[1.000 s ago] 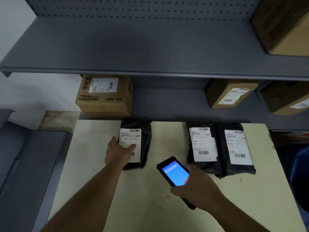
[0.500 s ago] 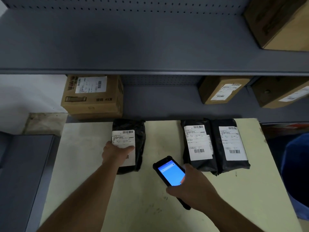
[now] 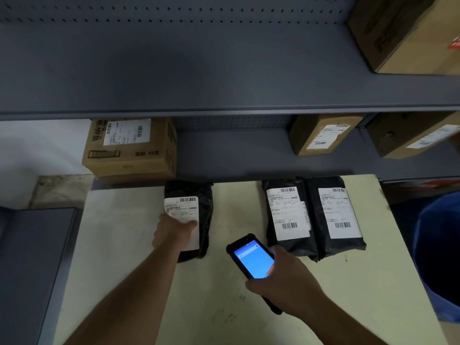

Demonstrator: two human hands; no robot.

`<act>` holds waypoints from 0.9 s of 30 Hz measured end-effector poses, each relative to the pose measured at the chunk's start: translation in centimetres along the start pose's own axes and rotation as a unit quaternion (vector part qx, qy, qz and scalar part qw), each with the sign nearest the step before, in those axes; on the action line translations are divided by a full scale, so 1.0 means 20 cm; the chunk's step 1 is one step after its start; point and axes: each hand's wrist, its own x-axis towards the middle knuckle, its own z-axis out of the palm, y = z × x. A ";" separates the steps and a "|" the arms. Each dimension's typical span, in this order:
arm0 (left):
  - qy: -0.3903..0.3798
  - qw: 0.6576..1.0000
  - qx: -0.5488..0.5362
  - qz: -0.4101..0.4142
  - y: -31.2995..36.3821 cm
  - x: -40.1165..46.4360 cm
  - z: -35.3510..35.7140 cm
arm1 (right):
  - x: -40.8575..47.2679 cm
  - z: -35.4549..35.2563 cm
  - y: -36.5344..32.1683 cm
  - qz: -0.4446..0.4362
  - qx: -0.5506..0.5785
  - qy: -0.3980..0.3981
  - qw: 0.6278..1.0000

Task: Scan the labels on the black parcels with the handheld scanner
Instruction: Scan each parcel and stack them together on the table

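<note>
My left hand (image 3: 174, 232) presses flat on the left parcel (image 3: 190, 220) on the table (image 3: 129, 245), my right hand (image 3: 286, 282) grips the scanner (image 3: 252, 260); no completed scan shows, two parcels (image 3: 313, 217) wait.

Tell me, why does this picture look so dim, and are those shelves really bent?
Head view: lighting is dim and flat; the scanner screen glows bright blue in the right hand. The wide lens bows the shelf edge; the corners smear. The label under the left hand shows barcodes, but its small print is unreadable.
</note>
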 end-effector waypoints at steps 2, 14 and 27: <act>0.016 1.000 0.020 0.005 0.03 -0.03 0.01 | 0.00 -0.01 0.02 -0.002 0.003 0.002 1.000; 0.056 0.993 0.100 0.028 0.17 -0.24 0.05 | -0.03 -0.08 0.15 -0.006 0.025 -0.002 1.000; -0.032 0.999 -0.012 0.040 0.19 -0.33 -0.03 | -0.09 -0.14 0.21 -0.021 0.031 0.001 0.999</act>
